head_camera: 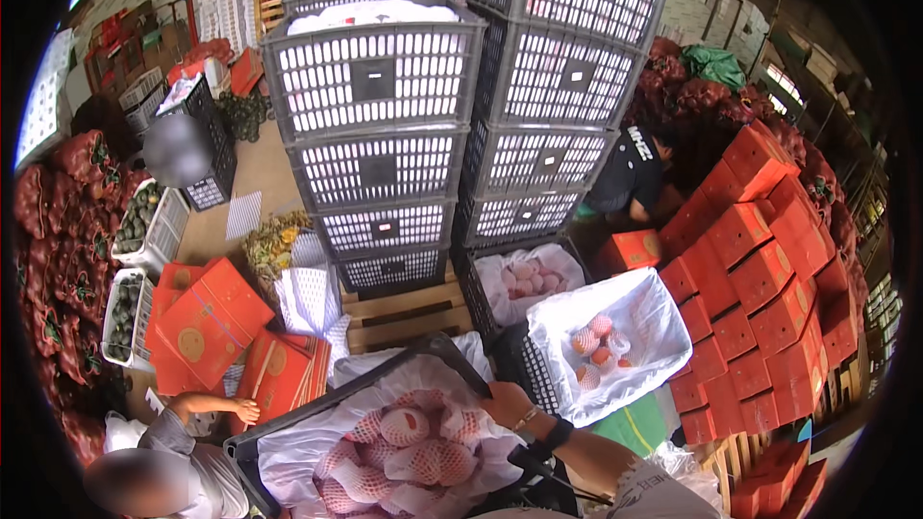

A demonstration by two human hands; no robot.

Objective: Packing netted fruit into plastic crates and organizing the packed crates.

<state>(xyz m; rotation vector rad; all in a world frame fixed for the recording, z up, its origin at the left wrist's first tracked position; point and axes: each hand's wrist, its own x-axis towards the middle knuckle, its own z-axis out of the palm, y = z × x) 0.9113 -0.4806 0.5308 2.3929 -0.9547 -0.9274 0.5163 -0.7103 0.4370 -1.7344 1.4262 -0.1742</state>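
Note:
My right hand (507, 405) is closed over the rim of a black plastic crate (243, 440), at its far right corner. This crate sits tilted in the view, close before me. White plastic film (285, 455) lines its inside. In it lie several round fruits in foam net sleeves (405, 427), reddish through the netting. A bracelet and a dark band circle my right wrist. My left hand is out of view. Just beyond my right hand stands another black crate with a white liner (642, 324), holding a few netted reddish fruits (600, 356).
Tall stacks of black crates (375, 79) stand ahead on a wooden pallet (404, 313). Red cartons (746, 277) are piled at right; flat red cartons (209, 324) lie left. One person (205, 472) reaches towards them; another (624, 173) bends behind the stacks. Red net sacks (54, 231) line the left.

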